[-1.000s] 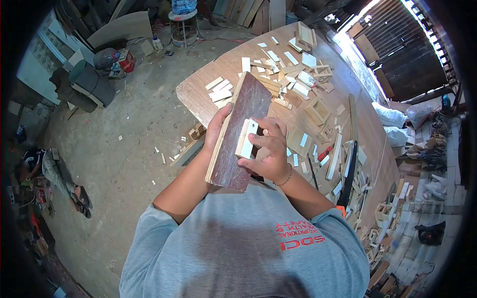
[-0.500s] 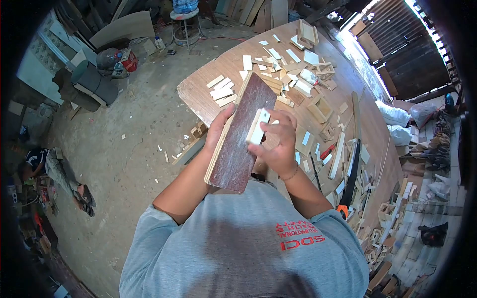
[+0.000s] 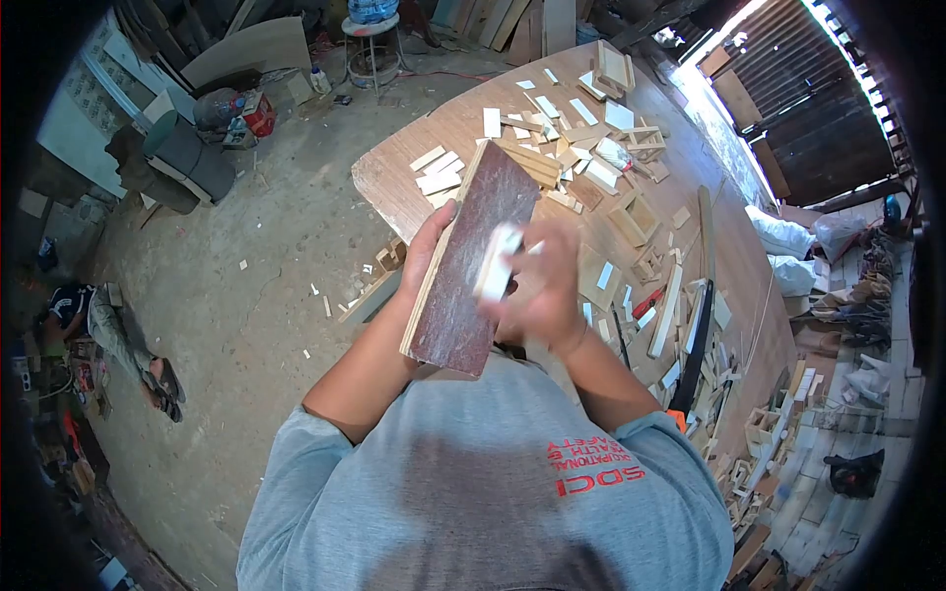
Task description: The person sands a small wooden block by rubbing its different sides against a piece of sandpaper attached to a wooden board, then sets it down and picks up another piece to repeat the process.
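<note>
My left hand point(image 3: 424, 256) is wrapped round the left edge of a plywood board point(image 3: 455, 310), fingers hidden beneath it. The board is tilted in front of my chest; its dark reddish-brown face, like sandpaper, is streaked with pale dust. In my right hand point(image 3: 550, 281), smeared by motion, a small wood block point(image 3: 493, 268) with a white face is pinched between thumb and fingers. The block overlaps the middle of the board's face.
A wooden table point(image 3: 389, 182) bears white and bare wood offcuts point(image 3: 439, 175), small wooden frames point(image 3: 634, 217) and a saw point(image 3: 698, 345). On the floor at left, a person point(image 3: 103, 330) sits or crouches. A stool point(image 3: 371, 30) holds a blue water bottle.
My right hand and the block have moved slightly left and down along the board's face, now blurred. The board has shifted a little left in my left hand.
</note>
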Demonstrator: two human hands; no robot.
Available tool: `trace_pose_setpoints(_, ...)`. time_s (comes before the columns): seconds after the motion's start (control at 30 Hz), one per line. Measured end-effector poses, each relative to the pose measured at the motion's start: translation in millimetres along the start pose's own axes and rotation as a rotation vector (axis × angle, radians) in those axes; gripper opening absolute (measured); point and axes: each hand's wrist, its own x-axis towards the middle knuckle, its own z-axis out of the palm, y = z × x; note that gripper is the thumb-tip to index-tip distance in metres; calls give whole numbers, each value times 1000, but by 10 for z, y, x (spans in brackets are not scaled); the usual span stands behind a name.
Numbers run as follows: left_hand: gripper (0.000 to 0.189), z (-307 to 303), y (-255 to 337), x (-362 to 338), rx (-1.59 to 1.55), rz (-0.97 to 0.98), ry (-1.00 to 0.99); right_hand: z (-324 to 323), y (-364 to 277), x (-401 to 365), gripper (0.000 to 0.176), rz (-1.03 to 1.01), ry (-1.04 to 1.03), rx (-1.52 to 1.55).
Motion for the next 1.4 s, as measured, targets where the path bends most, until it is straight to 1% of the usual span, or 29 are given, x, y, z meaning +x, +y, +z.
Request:
trace_pose_setpoints(0.03, 64, 10, -8, -24, 49, 9, -9, 50, 187, -9, 49, 183, 105, 93)
trace_pose_setpoints(0.07, 61, 22, -12, -29, 101, 19, -21, 86, 216, -112, 49, 182, 103, 91)
trace_pose_setpoints(0.1, 62, 6, -17, 26, 21, 21, -22, 138, 126, -134, 50, 186, 105, 134)
trace_pose_setpoints(0.13, 62, 38, -18, 32, 24, 25, -24, 150, -11, -98, 52, 189, 108, 178)
trace_pose_setpoints(0.17, 63, 70, -43, 10, 11, 21, -2, 37, -192, -94, 54, 96, -53, 191)
trace_pose_setpoints(0.2, 64, 79, -67, -5, -3, 13, 22, 11, -323, -70, 52, -40, -79, 160)
trace_pose_setpoints(0.23, 66, 52, -70, -6, -41, -7, -8, -5, -242, -82, 51, -60, -102, 149)
trace_pose_setpoints(0.3, 66, 36, -68, 12, -48, -2, 1, 8, 128, -164, 51, -75, -124, 137)
trace_pose_setpoints(0.37, 66, 17, -84, 29, -55, 11, 3, 87, 522, -276, 54, 341, 82, 131)
trace_pose_setpoints(0.4, 65, -10, -87, 47, -24, 25, 8, 78, 432, -256, 54, 334, 79, 133)
trace_pose_setpoints(0.47, 65, -92, -97, 61, 35, 49, 30, 1, -17, -221, 52, 58, -112, 224)
trace_pose_setpoints(0.5, 62, -105, -82, 36, 24, 11, -85, -97, -218, -152, 51, -21, -212, 161)
trace_pose_setpoints(0.53, 62, -106, -97, 39, 20, 8, -80, -96, -174, -151, 51, -14, -214, 164)
trace_pose_setpoints(0.6, 60, -78, -131, 46, 40, 37, 59, -96, 91, -94, 50, 12, -90, 59)
trace_pose_setpoints(0.63, 57, -143, -112, 32, 6, -17, -54, -84, 279, -52, 49, 40, -96, -49)
trace_pose_setpoints(0.67, 57, -179, -138, 49, 5, -12, -57, -92, 314, -91, 49, 35, -99, -48)
trace_pose_setpoints(0.73, 56, -112, -189, 67, -39, -4, 46, -129, 199, 43, 50, 7, -136, -145)
trace_pose_setpoints(0.8, 55, -146, -179, 59, -20, -24, 22, -113, 158, 60, 50, -4, -120, -121)
trace_pose_setpoints(0.87, 56, -96, -153, 70, -23, 10, 33, -104, 187, 71, 49, 91, -79, 25)
trace_pose_setpoints(1.0, 58, -112, -78, 85, 30, 30, -17, -78, 242, -25, 51, 117, -79, 76)
trace_pose_setpoints(1.07, 60, -7, -60, 71, 7, 69, 63, -70, 252, -56, 54, 138, -108, 108)
trace_pose_setpoints(1.2, 61, 4, -30, 103, -42, 51, 70, -87, 325, -66, 57, 120, -137, 81)
trace_pose_setpoints(1.27, 61, 13, -32, 121, -29, 49, 60, -114, 269, -11, 57, 260, -78, 185)
trace_pose_setpoints(1.4, 60, -52, -25, 151, 2, 61, 27, -150, 307, 50, 55, 182, -107, 134)
